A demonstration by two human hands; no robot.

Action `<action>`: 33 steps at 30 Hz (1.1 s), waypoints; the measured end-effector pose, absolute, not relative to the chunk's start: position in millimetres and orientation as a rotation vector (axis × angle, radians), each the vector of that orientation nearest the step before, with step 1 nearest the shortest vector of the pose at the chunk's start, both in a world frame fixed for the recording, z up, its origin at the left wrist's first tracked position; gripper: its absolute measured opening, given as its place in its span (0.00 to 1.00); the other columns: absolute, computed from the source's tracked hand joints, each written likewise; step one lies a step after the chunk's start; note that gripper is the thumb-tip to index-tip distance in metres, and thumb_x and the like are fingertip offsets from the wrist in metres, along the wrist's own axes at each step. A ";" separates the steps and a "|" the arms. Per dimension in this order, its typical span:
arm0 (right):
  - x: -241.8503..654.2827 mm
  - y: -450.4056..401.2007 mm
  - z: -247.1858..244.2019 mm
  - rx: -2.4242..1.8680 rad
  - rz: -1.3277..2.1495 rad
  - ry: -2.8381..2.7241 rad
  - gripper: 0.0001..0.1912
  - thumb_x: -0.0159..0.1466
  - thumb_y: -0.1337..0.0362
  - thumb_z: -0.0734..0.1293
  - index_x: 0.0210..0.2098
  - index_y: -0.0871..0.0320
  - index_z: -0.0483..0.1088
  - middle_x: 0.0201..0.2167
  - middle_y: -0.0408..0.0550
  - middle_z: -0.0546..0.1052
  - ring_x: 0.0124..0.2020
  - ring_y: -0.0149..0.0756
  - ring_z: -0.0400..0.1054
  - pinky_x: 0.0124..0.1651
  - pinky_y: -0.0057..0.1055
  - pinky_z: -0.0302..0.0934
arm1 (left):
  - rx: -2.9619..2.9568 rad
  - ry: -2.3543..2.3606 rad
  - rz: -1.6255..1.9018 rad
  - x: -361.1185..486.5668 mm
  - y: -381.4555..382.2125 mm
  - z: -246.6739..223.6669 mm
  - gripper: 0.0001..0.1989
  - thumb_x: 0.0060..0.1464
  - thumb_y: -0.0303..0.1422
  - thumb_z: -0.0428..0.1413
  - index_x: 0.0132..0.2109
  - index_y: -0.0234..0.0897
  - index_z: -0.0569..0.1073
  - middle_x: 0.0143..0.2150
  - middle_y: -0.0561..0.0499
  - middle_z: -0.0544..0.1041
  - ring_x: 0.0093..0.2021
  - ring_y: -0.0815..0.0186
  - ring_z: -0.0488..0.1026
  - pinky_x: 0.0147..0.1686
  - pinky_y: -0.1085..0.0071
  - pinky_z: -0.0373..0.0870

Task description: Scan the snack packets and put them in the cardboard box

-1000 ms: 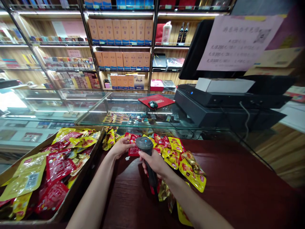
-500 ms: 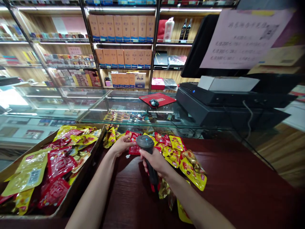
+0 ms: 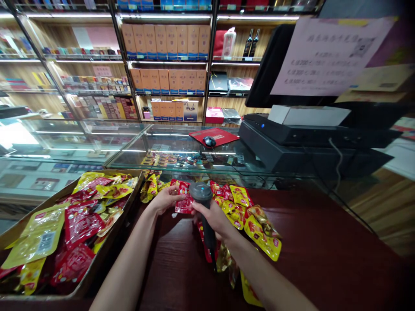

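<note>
My left hand (image 3: 166,199) pinches a red snack packet (image 3: 184,204) by its left side, above the dark red counter. Closed around the handle of a black barcode scanner (image 3: 201,194) is my right hand (image 3: 215,218); the scanner's head is just right of the packet. Yellow and red snack packets (image 3: 238,211) lie in a loose pile beyond and right of the scanner, partly hidden by my right hand and forearm. More packets rest below that forearm. On the left, a cardboard box (image 3: 112,233) is filled with similar red and yellow packets (image 3: 81,218).
Behind the counter (image 3: 311,233) is a glass display case (image 3: 129,147) with a red mouse pad (image 3: 227,137) and a mouse (image 3: 209,141) on top. A monitor (image 3: 269,65) with a paper sign stands at right above black equipment (image 3: 285,147). Stocked shelves line the back wall.
The scanner in my right hand has shifted slightly right, uncovering more of the red packet. My left hand keeps its hold, and the packet's lower edge sits a little lower.
</note>
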State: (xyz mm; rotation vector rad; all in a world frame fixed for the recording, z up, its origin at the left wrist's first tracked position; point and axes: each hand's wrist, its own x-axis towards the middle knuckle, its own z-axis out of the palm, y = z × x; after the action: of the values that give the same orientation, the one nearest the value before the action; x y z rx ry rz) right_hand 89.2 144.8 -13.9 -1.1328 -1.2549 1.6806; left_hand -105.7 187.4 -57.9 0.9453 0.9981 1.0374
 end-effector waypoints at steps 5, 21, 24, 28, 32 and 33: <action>99.5 159.3 -19.9 -1.137 1.719 -0.948 0.11 0.50 0.65 0.71 0.34 0.60 0.73 0.36 0.47 0.78 0.41 0.36 0.72 0.48 0.31 0.64 | 0.895 1.004 1.028 -105.4 186.9 -56.2 0.22 0.37 0.29 0.69 0.41 0.34 0.73 0.35 0.48 0.78 0.33 0.66 0.76 0.36 0.69 0.74; 119.2 177.8 -10.6 -0.876 2.195 -0.468 0.08 0.58 0.70 0.62 0.38 0.63 0.68 0.45 0.60 0.77 0.49 0.42 0.72 0.54 0.44 0.64 | 0.623 0.902 0.948 -107.5 165.4 -20.3 0.25 0.58 0.50 0.48 0.42 0.29 0.73 0.39 0.37 0.79 0.34 0.62 0.78 0.37 0.66 0.74; 100.5 167.9 4.4 -0.847 2.238 -0.535 0.08 0.59 0.70 0.62 0.38 0.64 0.68 0.44 0.59 0.77 0.47 0.40 0.73 0.53 0.40 0.65 | 0.747 1.018 1.091 -113.6 140.4 -7.1 0.23 0.56 0.48 0.53 0.46 0.31 0.73 0.41 0.39 0.78 0.37 0.62 0.77 0.37 0.69 0.74; 53.3 155.4 31.6 -0.798 2.272 -0.698 0.06 0.58 0.70 0.62 0.35 0.63 0.69 0.38 0.55 0.78 0.42 0.37 0.74 0.49 0.34 0.67 | 0.945 1.206 1.269 -140.0 103.6 24.2 0.25 0.51 0.47 0.58 0.51 0.34 0.73 0.42 0.43 0.78 0.40 0.62 0.76 0.39 0.70 0.72; -9.7 147.7 63.3 -0.596 2.376 -0.857 0.06 0.58 0.70 0.61 0.32 0.63 0.70 0.32 0.51 0.76 0.35 0.33 0.73 0.45 0.28 0.67 | 1.058 1.389 1.382 -190.3 72.0 65.8 0.32 0.48 0.50 0.59 0.55 0.35 0.70 0.41 0.45 0.78 0.38 0.62 0.75 0.37 0.69 0.71; -26.5 145.7 71.0 -0.543 2.397 -0.898 0.06 0.58 0.70 0.61 0.32 0.63 0.70 0.31 0.50 0.76 0.34 0.33 0.73 0.45 0.29 0.67 | 1.086 1.420 1.398 -205.1 64.8 75.2 0.33 0.47 0.50 0.59 0.56 0.34 0.70 0.41 0.45 0.78 0.37 0.63 0.75 0.37 0.69 0.71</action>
State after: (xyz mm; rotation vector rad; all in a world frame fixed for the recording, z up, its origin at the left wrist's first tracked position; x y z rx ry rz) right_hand -26.5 145.7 71.0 -0.5431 -0.8984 2.3973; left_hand -205.1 64.8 75.2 1.0863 1.4202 1.3979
